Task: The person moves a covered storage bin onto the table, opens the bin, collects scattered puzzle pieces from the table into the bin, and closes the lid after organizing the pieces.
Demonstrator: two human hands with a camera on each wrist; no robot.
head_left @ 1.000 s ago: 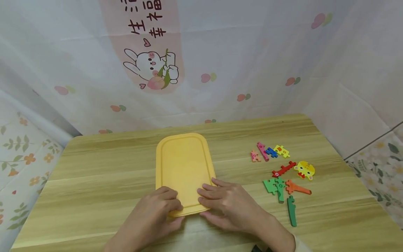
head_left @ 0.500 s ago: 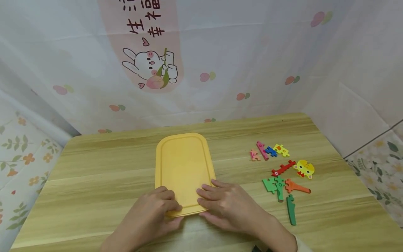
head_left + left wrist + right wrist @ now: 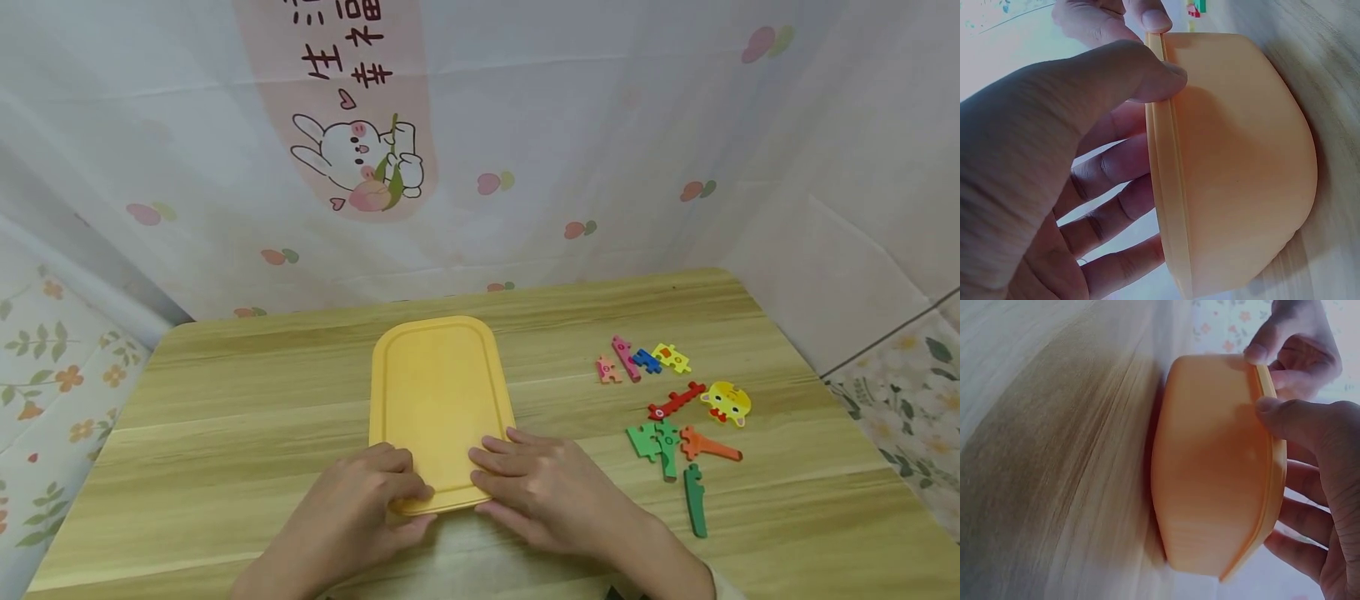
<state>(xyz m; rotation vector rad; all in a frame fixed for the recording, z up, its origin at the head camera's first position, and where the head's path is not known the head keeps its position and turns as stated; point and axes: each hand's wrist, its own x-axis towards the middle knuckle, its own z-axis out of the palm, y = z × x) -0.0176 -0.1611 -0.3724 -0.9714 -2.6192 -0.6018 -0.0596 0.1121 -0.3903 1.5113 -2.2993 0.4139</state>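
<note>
A yellow plastic box (image 3: 1204, 456) with a yellow lid (image 3: 442, 400) on top stands on the wooden table. My left hand (image 3: 352, 508) holds the lid's near left corner. Its fingers lie over the top, and its thumb presses just under the rim, as the left wrist view shows. Across from it, my right hand (image 3: 551, 492) grips the near right corner the same way, with its fingers spread on the lid and its thumb at the rim. The lid sits against the box's rim all along the side seen in the wrist views. What is inside the box is hidden.
Right of the box lie several loose puzzle pieces: pink (image 3: 626, 358), blue (image 3: 647, 361), red (image 3: 677, 401), orange (image 3: 708, 444) and dark green (image 3: 695, 500) among them. A yellow animal-face piece (image 3: 727, 404) is farthest right. Printed curtains (image 3: 525, 125) hang behind the table (image 3: 247, 400).
Both hands stay at the lid's near corners. The left hand's fingers and thumb have shifted very slightly; the box and puzzle pieces keep their places.
</note>
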